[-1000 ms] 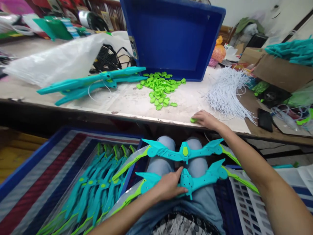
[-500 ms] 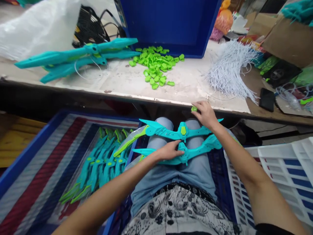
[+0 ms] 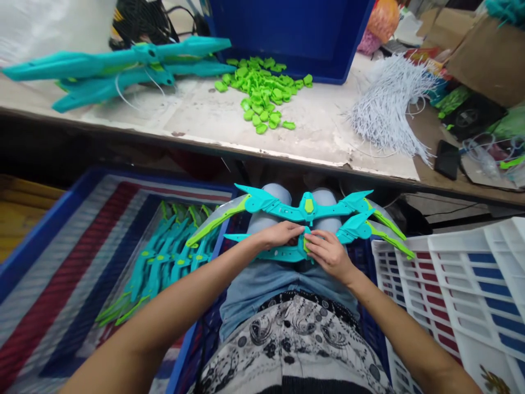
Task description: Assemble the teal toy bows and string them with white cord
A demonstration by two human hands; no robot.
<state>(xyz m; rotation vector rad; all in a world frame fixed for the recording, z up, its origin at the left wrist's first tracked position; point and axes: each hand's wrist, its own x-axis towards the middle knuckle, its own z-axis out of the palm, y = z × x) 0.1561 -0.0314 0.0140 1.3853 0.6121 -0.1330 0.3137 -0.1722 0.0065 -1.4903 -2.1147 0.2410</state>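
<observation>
Two turquoise toy bows lie across my thighs. The farther toy bow (image 3: 287, 210) has a lime green piece in its centre and green limbs at its ends. My left hand (image 3: 283, 234) is closed on the middle of the nearer toy bow (image 3: 283, 254). With its fingers together, my right hand (image 3: 329, 253) holds a small lime green plastic piece (image 3: 306, 244) against that bow's centre. The fingers hide most of this piece, so I cannot tell whether it is seated.
Loose green pieces (image 3: 262, 90) lie heaped on the table (image 3: 205, 121) before a blue bin (image 3: 283, 38). White cords (image 3: 394, 106) are bundled to the right, turquoise bow parts (image 3: 102, 65) to the left. Finished-looking bows (image 3: 159, 257) fill part of a blue crate at left; a white basket (image 3: 455, 284) stands right.
My right hand has come from the table's edge down to the nearer bow, bringing the green piece to its centre. My left hand stays at the bow's middle. The view has tilted slightly.
</observation>
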